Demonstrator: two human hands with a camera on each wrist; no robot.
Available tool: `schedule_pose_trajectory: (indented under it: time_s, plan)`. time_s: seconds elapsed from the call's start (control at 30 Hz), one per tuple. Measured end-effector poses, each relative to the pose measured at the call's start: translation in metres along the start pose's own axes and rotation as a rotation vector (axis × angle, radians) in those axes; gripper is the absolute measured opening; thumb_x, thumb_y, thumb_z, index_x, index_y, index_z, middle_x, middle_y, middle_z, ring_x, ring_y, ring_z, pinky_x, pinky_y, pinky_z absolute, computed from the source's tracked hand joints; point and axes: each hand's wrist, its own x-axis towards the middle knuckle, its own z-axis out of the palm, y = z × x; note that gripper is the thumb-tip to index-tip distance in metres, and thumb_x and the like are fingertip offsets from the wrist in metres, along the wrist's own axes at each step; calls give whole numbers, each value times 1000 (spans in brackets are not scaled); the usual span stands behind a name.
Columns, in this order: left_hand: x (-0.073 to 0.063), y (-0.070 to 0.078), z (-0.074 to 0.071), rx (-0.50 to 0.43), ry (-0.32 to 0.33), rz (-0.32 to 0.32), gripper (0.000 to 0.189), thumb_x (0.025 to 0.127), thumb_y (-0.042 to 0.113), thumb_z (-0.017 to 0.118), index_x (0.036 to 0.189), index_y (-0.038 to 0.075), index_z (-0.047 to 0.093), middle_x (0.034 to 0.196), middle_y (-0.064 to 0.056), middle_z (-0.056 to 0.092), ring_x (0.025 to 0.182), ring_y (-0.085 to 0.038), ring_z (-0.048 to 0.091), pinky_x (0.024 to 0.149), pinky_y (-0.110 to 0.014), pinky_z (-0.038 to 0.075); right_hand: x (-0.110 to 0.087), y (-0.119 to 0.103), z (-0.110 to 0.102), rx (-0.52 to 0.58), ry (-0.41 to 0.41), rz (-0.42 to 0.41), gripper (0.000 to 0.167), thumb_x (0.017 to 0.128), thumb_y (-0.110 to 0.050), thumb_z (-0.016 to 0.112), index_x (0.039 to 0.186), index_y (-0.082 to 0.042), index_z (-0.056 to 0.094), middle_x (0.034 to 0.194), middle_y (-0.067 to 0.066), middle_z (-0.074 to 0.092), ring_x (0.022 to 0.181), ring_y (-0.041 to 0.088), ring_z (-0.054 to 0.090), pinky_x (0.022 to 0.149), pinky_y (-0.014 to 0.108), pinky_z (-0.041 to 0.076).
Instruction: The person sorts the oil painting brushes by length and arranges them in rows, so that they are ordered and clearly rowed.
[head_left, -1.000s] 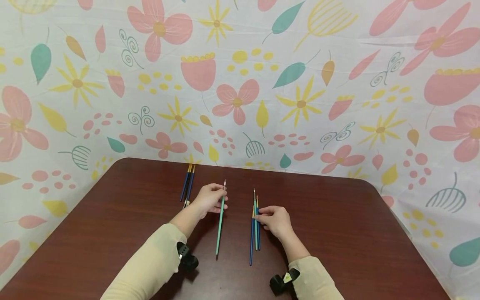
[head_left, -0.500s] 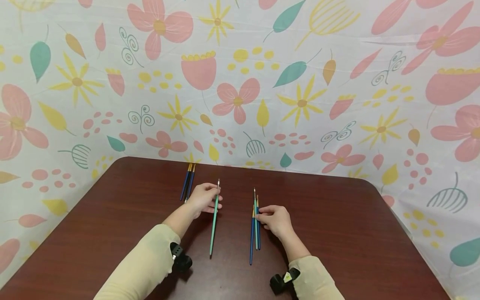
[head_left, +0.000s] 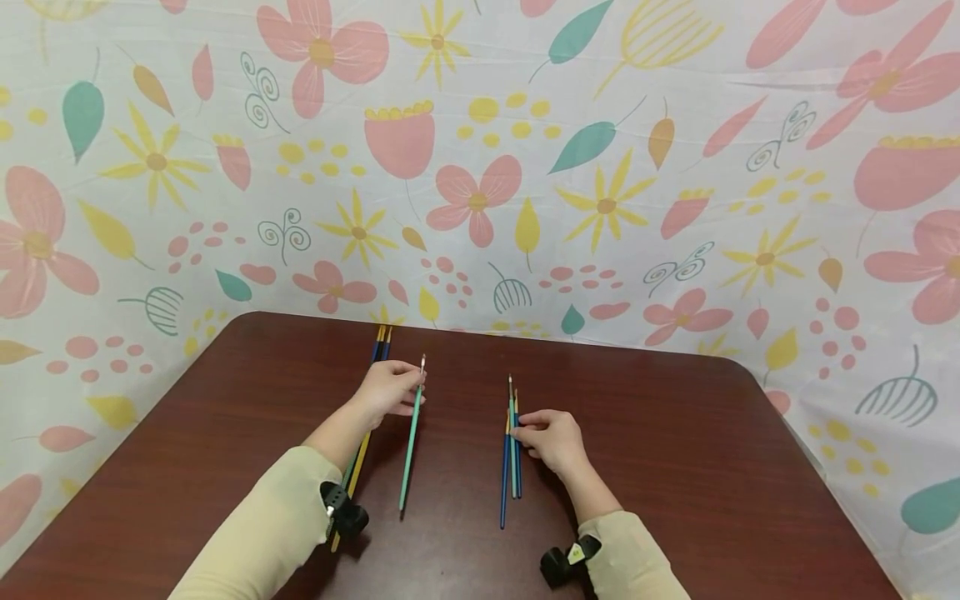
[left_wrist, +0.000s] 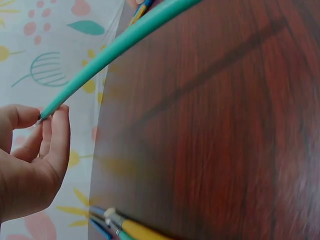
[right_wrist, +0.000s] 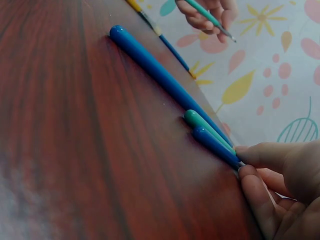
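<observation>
Blue brushes (head_left: 386, 352), several, lying at the far left of the table (head_left: 675, 500), yellow bristles pointing at the flowered cloth (head_left: 480, 125). Yellow-handled brush (head_left: 360, 461), one, lying nearer the person, partly hidden by the left forearm, a green handle (head_left: 348, 477) showing beside it.

Left hand (head_left: 384, 392), one: thumb and fingers pinching a green brush (head_left: 409, 450) near its bristle end. This brush is hanging clear of the table beside that group, its shadow falling apart from it, its long handle pointing toward the person. Handling, by judgement: light, stiff, thin, the glossy handle probably slippery, the bristles soft and easily splayed. Best hold: just behind the bristles for placing, nearer mid-handle for balance, since an end grip is likely letting the tail swing.

Right of centre, one close row lying on the table: blue brush (head_left: 503, 479), second green brush (head_left: 513, 471), last blue brush (head_left: 518, 477). Right hand (head_left: 553, 439), one: thumb and fingers pinching the last blue brush near its bristle end; whether they are gripping its green neighbour, cannot tell.
</observation>
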Motion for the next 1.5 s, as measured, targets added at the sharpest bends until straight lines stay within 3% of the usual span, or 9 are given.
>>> schedule_pose_trajectory:
  time_s: [0.17, 0.33, 0.57, 0.9, 1.07, 1.5]
  plan:
    - [-2, 0, -15, 45, 2, 23, 35, 97, 16, 50, 125, -3, 55, 115, -25, 62, 97, -36, 66, 70, -34, 59, 0, 0, -1, -3, 4, -2, 25, 79, -13, 75, 101, -2, 71, 85, 9, 71, 68, 14, 66, 61, 31, 58]
    - [-2, -1, -31, 82, 12, 34, 34, 96, 17, 50, 124, -3, 55, 108, -23, 65, 91, -32, 68, 70, -35, 59, 0, 0, -2, -15, 7, -2, 26, 79, -13, 75, 102, -2, 71, 86, 9, 70, 68, 13, 65, 61, 31, 58]
    - [-5, -3, -53, 84, 32, 18, 36, 95, 15, 50, 123, -7, 54, 105, -22, 65, 84, -28, 70, 63, -29, 58, 0, 0, -1, -18, 10, -5, 25, 79, -13, 75, 101, -1, 71, 84, 9, 71, 67, 13, 65, 61, 31, 58]
    - [-6, -12, -79, 139, 21, -12, 40, 94, 14, 51, 126, -11, 51, 103, -21, 64, 73, -16, 68, 64, -30, 59, 2, 0, -1, -24, 4, 1, 26, 80, -14, 75, 102, -2, 71, 86, 9, 70, 68, 13, 65, 61, 31, 58]
    - [-8, -16, -87, 139, -5, -29, 41, 92, 12, 52, 125, -12, 51, 100, -21, 67, 72, -16, 69, 63, -30, 58, 1, 1, -1, -24, 4, 2, 26, 80, -14, 75, 102, -1, 71, 86, 10, 70, 68, 13, 65, 62, 31, 58]
    - [-6, -34, -92, 196, 13, -72, 37, 93, 13, 52, 121, -12, 54, 97, -21, 67, 70, -14, 65, 64, -32, 59, 0, 1, 0, -20, 2, -2, 26, 79, -14, 75, 101, -1, 71, 85, 9, 71, 68, 13, 65, 61, 31, 58]
